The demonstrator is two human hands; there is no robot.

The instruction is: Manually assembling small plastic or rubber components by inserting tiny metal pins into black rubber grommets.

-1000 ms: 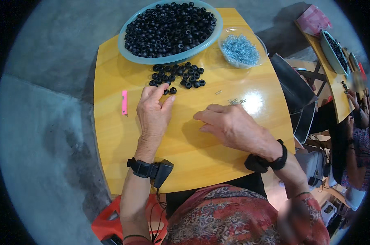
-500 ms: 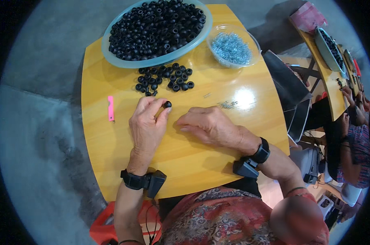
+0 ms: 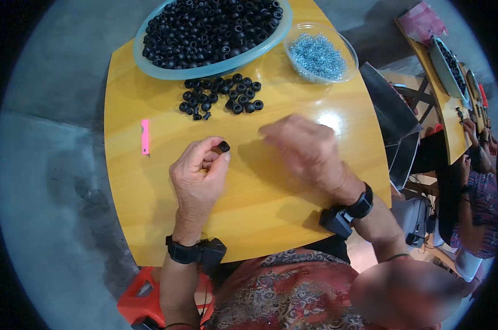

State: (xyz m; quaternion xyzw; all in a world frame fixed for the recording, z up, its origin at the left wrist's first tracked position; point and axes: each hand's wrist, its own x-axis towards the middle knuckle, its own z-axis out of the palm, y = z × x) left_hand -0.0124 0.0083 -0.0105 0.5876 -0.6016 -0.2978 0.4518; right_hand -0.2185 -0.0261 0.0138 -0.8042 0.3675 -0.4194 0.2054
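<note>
Between the thumb and forefinger of my left hand (image 3: 196, 171) is a small black hollow plastic piece (image 3: 223, 147), held just above the table. My right hand (image 3: 307, 146) hovers over the table to the right of it, smeared by motion, so its fingers and anything in them are unclear. Beyond both hands lies a loose cluster of similar black pieces (image 3: 233, 94). Behind them a large oval basin (image 3: 199, 72) is heaped with more. To its right stands a clear plastic bowl (image 3: 349, 69) of tiny shiny metal parts (image 3: 318, 56) that look like springs.
A pink cutter knife (image 3: 145, 137) lies at the left of the yellow wooden table (image 3: 260, 220). Black box-like objects (image 3: 389, 104) stand off its right edge. Farther right, another person's hands (image 3: 469, 129) are at a second table (image 3: 452, 129) with another basin (image 3: 444, 69).
My right hand has moved up and right, away from my left hand, covering where small metal parts lay. My left hand keeps the black piece, now tilted differently. The view has shifted slightly.
</note>
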